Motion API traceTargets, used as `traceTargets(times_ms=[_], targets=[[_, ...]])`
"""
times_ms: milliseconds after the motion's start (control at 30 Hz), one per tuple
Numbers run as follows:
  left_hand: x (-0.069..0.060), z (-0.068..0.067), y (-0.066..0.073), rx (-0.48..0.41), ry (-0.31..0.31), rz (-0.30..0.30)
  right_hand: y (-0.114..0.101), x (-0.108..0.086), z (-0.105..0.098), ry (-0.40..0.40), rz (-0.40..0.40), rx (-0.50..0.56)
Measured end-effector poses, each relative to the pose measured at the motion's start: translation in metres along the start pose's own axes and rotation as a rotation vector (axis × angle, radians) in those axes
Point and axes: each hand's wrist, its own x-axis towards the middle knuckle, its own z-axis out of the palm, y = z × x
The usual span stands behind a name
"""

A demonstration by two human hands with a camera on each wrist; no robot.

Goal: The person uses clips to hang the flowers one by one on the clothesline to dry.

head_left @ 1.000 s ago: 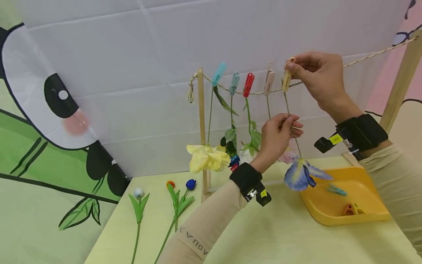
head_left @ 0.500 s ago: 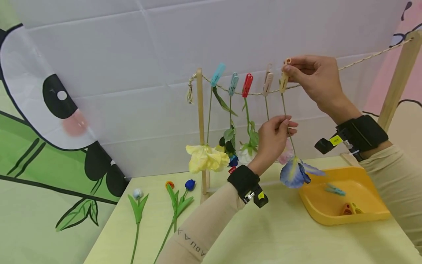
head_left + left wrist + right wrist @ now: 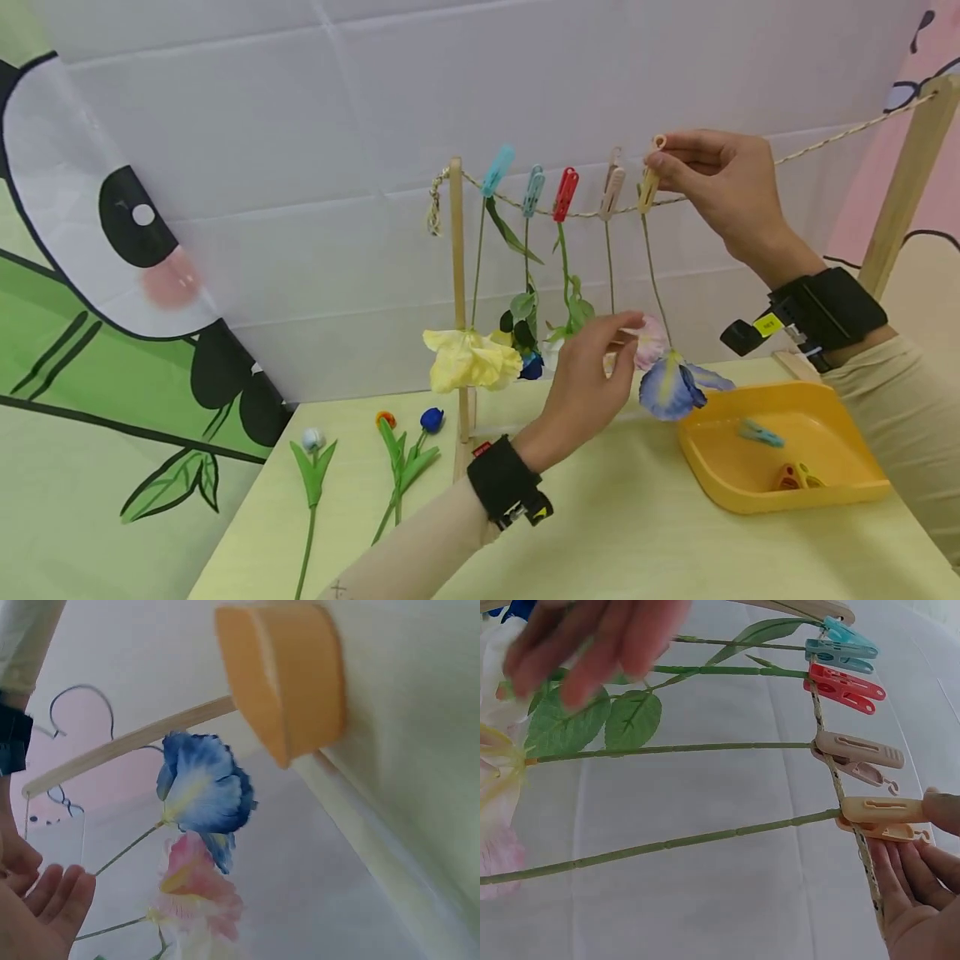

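Observation:
Between thumb and fingers, my right hand pinches a yellow-orange clothespin that sits on the rope. From this clothespin a blue iris hangs head down by its thin green stem. My left hand is off the stem, fingers loosely bent and holding nothing, left of the blue flower. Beside it hangs a pink flower from a beige-pink clothespin. Farther left a red clothespin and two blue ones hold more flowers, including a yellow bloom.
On the table's right stands a yellow tray with a blue clothespin and red and yellow ones inside. Tulips lie at the left. Wooden posts carry the rope, with a white cloth behind.
My left hand has let go of the iris stem and moved down and left. The right hand stays at the yellow-orange clothespin.

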Motion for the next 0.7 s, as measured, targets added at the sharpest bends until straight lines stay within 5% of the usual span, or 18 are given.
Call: traceTargets(times_ms=[133,300,700], targets=[[-0.026,-0.023,0.006,0.122,-0.094,0.109,0.000,-0.001,0.003,0.003,0.001,-0.020],[-0.057,-0.048,0.010,0.241,-0.148,0.150,-0.001,-0.002,0.008,0.018,-0.016,-0.019],[-0.134,-0.087,-0.014,0.327,-0.267,0.035,-0.005,-0.019,0.001,0.103,-0.034,-0.275]])
